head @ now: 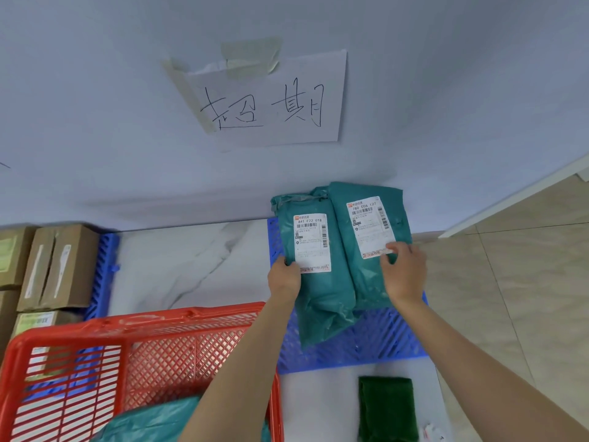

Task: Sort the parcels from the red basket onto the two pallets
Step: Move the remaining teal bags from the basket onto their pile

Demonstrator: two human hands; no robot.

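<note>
Two teal parcel bags with white labels lie side by side on the blue pallet [366,342] at the right, against the wall. My left hand [284,277] grips the near left edge of the left teal parcel [318,291]. My right hand [404,269] rests on the right teal parcel [369,228], fingers at the lower corner of its label. The red basket [134,352] stands at the lower left, with another teal parcel [153,422] inside it under my left forearm. A second blue pallet [103,272] at the left carries brown cardboard boxes [57,266].
A handwritten paper sign [267,100] is taped to the wall above the right pallet. A dark green cloth [387,409] lies on the white floor in front of that pallet. Beige tiled floor extends to the right, and marble floor shows between the pallets.
</note>
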